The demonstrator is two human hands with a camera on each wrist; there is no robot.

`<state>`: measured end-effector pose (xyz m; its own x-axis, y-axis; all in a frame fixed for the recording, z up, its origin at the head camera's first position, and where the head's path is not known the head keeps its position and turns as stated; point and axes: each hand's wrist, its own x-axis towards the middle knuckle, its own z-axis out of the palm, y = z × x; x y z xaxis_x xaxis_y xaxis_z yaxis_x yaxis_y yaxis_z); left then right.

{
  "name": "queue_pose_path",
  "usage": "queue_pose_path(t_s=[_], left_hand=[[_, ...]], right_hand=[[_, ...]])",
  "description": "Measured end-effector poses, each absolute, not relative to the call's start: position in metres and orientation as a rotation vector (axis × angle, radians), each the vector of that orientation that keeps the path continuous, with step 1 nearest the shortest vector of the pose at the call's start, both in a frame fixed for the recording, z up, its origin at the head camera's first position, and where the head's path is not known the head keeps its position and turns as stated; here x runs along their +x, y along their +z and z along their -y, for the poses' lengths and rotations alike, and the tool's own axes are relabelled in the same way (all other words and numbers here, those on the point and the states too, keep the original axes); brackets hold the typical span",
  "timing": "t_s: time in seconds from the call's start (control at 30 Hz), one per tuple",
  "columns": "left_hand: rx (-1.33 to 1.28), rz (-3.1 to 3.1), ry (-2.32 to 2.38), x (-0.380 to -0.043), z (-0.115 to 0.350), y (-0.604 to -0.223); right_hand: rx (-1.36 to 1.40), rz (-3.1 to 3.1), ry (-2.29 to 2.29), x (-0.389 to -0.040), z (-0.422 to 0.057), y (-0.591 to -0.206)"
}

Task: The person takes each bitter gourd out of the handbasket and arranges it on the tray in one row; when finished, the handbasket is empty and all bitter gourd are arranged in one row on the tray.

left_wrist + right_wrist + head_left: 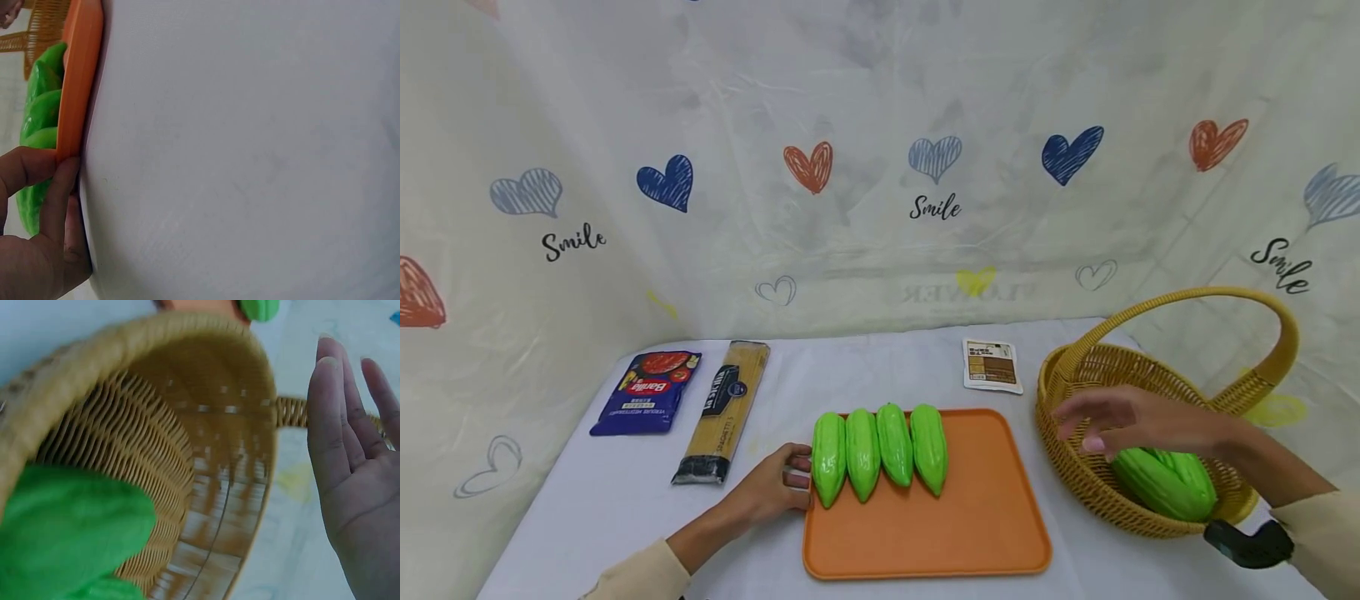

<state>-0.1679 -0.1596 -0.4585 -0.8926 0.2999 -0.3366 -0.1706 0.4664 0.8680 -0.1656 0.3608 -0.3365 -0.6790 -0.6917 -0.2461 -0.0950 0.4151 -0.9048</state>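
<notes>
Right grip (1138, 419): empty, uncurled, nearer.
Basket (1075, 479) gourds (1161, 489): toward me from it, slanting far-left to near-right.
Left grip (775, 483): I pinch tray (925, 542).

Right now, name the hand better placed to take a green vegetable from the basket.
Probably the right hand: it is at the basket, holding nothing, with green vegetables lying inside. The left hand pinches the left edge of the orange tray, farther from the basket.

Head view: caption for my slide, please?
Left hand grips an orange tray bearing four green vegetables; right hand hovers over a wicker basket holding more.
</notes>
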Motion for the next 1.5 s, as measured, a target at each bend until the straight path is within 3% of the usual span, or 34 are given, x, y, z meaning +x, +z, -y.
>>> queue_pose_path(t_s=[0.57,1.5], left_hand=[[0.095,-2.295,1.405,-0.168,0.159,-0.46],[0.087,-2.289,1.409,-0.17,0.161,-0.462]], right_hand=[[-0.291,-2.405,-1.021,-0.189,-0.434,-0.342],[-0.163,-2.318,-0.873,-0.202,-0.457,-0.366]])
